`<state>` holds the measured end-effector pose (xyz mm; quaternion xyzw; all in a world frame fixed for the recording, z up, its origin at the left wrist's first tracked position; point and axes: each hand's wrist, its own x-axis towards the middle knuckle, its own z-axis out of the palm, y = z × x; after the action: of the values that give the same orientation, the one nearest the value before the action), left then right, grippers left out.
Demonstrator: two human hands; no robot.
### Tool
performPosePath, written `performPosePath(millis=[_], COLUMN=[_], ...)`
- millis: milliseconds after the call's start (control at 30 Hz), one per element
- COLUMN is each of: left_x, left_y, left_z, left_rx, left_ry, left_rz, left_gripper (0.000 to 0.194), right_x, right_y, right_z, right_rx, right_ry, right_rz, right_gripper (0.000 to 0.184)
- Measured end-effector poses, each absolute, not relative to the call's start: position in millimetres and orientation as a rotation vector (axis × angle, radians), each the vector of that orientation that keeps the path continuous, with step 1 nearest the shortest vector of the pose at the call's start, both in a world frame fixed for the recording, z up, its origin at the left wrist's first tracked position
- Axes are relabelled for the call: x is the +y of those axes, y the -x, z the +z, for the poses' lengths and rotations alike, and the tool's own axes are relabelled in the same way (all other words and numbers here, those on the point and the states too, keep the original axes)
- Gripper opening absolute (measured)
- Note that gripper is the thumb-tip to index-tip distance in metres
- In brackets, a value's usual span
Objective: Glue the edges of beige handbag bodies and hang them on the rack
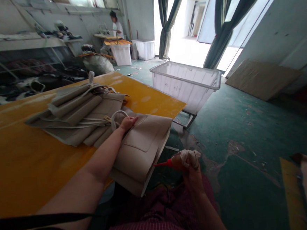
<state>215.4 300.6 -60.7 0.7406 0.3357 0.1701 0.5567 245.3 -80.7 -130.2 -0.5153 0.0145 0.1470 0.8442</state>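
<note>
My left hand (129,123) is closed on a beige leather-like bag panel (142,140), close to a pale looped strap (114,119). The panel has a stitched outline and hangs over the edge of the yellow-topped table (11,153). In my right hand (192,170) is a squeeze bottle (177,161) with a red nozzle, a crumpled pale cloth (190,157) wrapped about it. The nozzle tip points left, at the panel's open near edge; whether it touches cannot be made out. Behind my left hand lies a pile of similar beige pieces (77,111) with straps.
Beyond the table's right corner stands a white plastic bin (183,88) on a wheeled frame. A person (117,26) sits at the far wall behind another white bin (121,55). A brown board (261,77) leans at right; sheet material (292,189) lies lower right.
</note>
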Motion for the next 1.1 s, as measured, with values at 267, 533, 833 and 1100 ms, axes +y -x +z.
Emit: performPosePath(millis=[267, 533, 833, 1100], left_x=[304.1, 305.0, 302.3, 302.2], left_y=[-215.6, -218.4, -217.4, -217.0], left_z=[-64.0, -65.8, -65.0, -63.4], left_rx=[0.799, 0.801, 0.788, 0.791], left_ry=[-1.775, -1.773, -1.743, -1.750], left_rz=[0.422, 0.437, 0.459, 0.462], left_gripper=[0.059, 0.060, 0.058, 0.057], right_x=[-83.8, -85.9, -97.5, -95.0], right_y=[-219.8, -195.9, -171.4, -186.2], right_z=[-141.0, -145.3, -149.9, -140.2], right_rx=[0.082, 0.162, 0.227, 0.220], right_ry=[1.105, 1.056, 0.997, 1.007], right_rz=[0.326, 0.398, 0.481, 0.408], right_gripper=[0.054, 0.065, 0.060, 0.062])
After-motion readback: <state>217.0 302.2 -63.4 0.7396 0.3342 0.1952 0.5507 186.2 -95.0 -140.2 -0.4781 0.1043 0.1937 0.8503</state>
